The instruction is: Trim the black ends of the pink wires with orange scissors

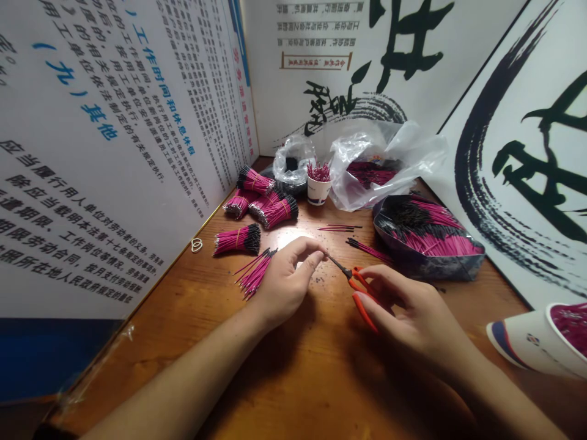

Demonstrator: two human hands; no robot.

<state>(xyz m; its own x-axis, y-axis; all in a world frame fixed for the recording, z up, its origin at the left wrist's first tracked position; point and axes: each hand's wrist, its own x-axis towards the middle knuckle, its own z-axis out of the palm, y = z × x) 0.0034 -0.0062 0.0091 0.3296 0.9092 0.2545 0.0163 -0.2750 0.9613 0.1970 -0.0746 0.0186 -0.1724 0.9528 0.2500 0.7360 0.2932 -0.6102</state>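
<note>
Scissors (360,282) in right hand (413,311), tips at left fingertips (320,249).

- wooden tabletop (192,318), scattered with dark specks near the front
- printed wall panel (105,153) along the left edge, with Chinese text in black and blue
- calligraphy panels (321,36) behind and at right, with black brushstrokes
- bundles of pink wires (261,211), black-ended and banded, heaped at the back left
- rubber band (197,245) lying alone near the left panel
- white paper cup (318,190) holding upright pink wires
- clear plastic bags (380,165) crumpled against the back panel, pink wires inside one
- dark plastic bag (426,235) packed with pink wires
- tipped paper cup (527,336) at the right edge, full of pink wires
</note>
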